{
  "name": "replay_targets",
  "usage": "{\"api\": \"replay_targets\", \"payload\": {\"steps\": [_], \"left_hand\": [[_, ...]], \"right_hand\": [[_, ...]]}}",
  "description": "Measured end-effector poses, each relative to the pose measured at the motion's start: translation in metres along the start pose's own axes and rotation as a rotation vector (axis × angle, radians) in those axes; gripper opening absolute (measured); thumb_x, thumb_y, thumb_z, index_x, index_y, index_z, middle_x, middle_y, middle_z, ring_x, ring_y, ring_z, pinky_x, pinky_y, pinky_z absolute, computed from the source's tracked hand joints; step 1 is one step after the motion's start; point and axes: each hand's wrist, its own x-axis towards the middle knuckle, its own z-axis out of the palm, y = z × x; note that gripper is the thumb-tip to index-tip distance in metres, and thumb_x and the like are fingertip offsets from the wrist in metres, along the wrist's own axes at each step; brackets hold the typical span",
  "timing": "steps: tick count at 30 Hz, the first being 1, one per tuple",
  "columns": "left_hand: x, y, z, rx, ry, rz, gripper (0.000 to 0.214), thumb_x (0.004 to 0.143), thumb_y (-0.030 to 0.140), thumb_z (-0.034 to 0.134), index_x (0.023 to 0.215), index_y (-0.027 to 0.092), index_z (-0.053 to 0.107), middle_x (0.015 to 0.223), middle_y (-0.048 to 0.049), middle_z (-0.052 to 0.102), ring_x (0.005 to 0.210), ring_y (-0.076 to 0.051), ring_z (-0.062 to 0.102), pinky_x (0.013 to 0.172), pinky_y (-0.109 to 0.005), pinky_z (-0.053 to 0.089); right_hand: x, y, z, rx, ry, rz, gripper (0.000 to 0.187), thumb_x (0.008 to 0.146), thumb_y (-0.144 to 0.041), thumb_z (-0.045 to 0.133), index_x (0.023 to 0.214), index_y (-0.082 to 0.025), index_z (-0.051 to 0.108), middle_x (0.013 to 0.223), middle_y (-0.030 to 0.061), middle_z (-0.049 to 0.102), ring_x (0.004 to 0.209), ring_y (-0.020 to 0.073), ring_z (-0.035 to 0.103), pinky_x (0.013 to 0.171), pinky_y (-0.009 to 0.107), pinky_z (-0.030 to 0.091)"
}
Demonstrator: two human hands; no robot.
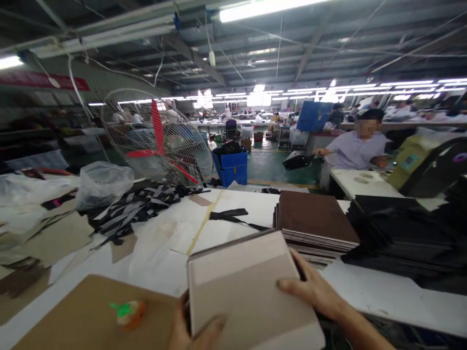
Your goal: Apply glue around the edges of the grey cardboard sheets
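A stack of beige rectangular panels (248, 287) is tilted up in front of me, a dark layer showing along its far edge. My left hand (199, 328) grips the near left side, thumb on top and fingers hidden beneath. On the right side my right hand (314, 287) clasps the same stack, its thumb pressed on the upper face. Just beyond stands a pile of dark brown panels (315, 214) with pale edges. To the left, an orange object with a green tip (131, 313) rests on a brown sheet (83, 311).
Black folded pieces (401, 233) are piled at the right. Black and grey strips (146, 204) and a clear plastic bag (104, 182) lie to the left. A large fan (156, 141) stands behind the table. A co-worker (359, 148) holds a black item (299, 160) at another table.
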Motion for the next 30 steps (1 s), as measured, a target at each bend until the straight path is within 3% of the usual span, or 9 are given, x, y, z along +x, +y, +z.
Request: {"api": "replay_targets", "payload": {"steps": [2, 5, 8, 11, 14, 17, 24, 30], "left_hand": [[0.013, 0.046, 0.017, -0.298, -0.073, 0.172, 0.063, 0.081, 0.043, 0.068, 0.134, 0.015, 0.049, 0.118, -0.0115, 0.068, 0.095, -0.025, 0.069, 0.08, -0.035, 0.057], [0.042, 0.128, 0.047, -0.668, -0.325, 0.358, 0.066, 0.073, 0.039, 0.077, 0.13, 0.018, 0.051, 0.123, -0.0124, 0.068, 0.1, -0.026, 0.069, 0.083, -0.034, 0.056], [0.076, 0.202, 0.078, -0.672, -0.511, 0.374, 0.052, 0.068, 0.037, 0.079, 0.113, 0.016, 0.064, 0.11, -0.0121, 0.073, 0.089, -0.025, 0.07, 0.078, -0.034, 0.056], [0.104, 0.245, 0.105, -0.675, -0.572, 0.359, 0.037, 0.066, 0.035, 0.08, 0.095, 0.014, 0.07, 0.092, -0.01, 0.076, 0.075, -0.022, 0.07, 0.069, -0.031, 0.056], [0.12, 0.257, 0.127, -0.664, -0.59, 0.32, 0.028, 0.065, 0.03, 0.078, 0.087, 0.013, 0.071, 0.082, -0.0083, 0.075, 0.067, -0.02, 0.068, 0.064, -0.03, 0.055], [0.126, 0.253, 0.14, -0.639, -0.575, 0.279, 0.025, 0.065, 0.027, 0.076, 0.086, 0.013, 0.072, 0.079, -0.0072, 0.074, 0.064, -0.019, 0.066, 0.062, -0.03, 0.054], [0.129, 0.247, 0.152, -0.574, -0.5, 0.245, 0.025, 0.068, 0.027, 0.07, 0.088, 0.013, 0.073, 0.079, -0.0068, 0.074, 0.066, -0.02, 0.066, 0.065, -0.031, 0.053], [0.13, 0.247, 0.159, -0.514, -0.428, 0.256, 0.03, 0.064, 0.029, 0.071, 0.091, 0.015, 0.073, 0.086, -0.0079, 0.075, 0.077, -0.024, 0.068, 0.072, -0.032, 0.052]], "right_hand": [[-0.003, -0.032, -0.048, -0.089, 0.213, 0.019, 0.079, 0.073, -0.049, 0.078, 0.14, -0.023, 0.045, 0.126, 0.0117, 0.065, 0.103, 0.0319, 0.066, 0.081, 0.041, 0.057], [0.002, -0.073, -0.109, -0.069, 0.426, 0.054, 0.072, 0.074, -0.046, 0.078, 0.135, -0.021, 0.051, 0.114, 0.0126, 0.07, 0.088, 0.0301, 0.071, 0.069, 0.037, 0.058], [0.014, -0.098, -0.152, -0.005, 0.555, 0.11, 0.062, 0.078, -0.037, 0.075, 0.133, -0.015, 0.054, 0.096, 0.0131, 0.074, 0.062, 0.0239, 0.069, 0.056, 0.033, 0.055], [0.028, -0.102, -0.18, 0.012, 0.632, 0.172, 0.055, 0.084, -0.034, 0.07, 0.131, -0.008, 0.057, 0.082, 0.0148, 0.073, 0.05, 0.0207, 0.064, 0.049, 0.03, 0.05], [0.037, -0.095, -0.196, 0.003, 0.645, 0.207, 0.055, 0.086, -0.034, 0.068, 0.13, -0.004, 0.056, 0.079, 0.0155, 0.072, 0.049, 0.0198, 0.063, 0.049, 0.029, 0.048], [0.042, -0.086, -0.202, -0.023, 0.636, 0.218, 0.053, 0.085, -0.033, 0.068, 0.129, -0.006, 0.056, 0.09, 0.0169, 0.073, 0.052, 0.0194, 0.064, 0.051, 0.029, 0.049], [0.048, -0.08, -0.206, -0.049, 0.659, 0.301, 0.056, 0.083, -0.035, 0.069, 0.131, -0.011, 0.055, 0.101, 0.0189, 0.072, 0.05, 0.0194, 0.063, 0.05, 0.032, 0.049], [0.048, -0.08, -0.212, -0.08, 0.681, 0.35, 0.057, 0.08, -0.038, 0.07, 0.129, -0.013, 0.056, 0.094, 0.0183, 0.073, 0.048, 0.0201, 0.061, 0.044, 0.03, 0.045]]}}
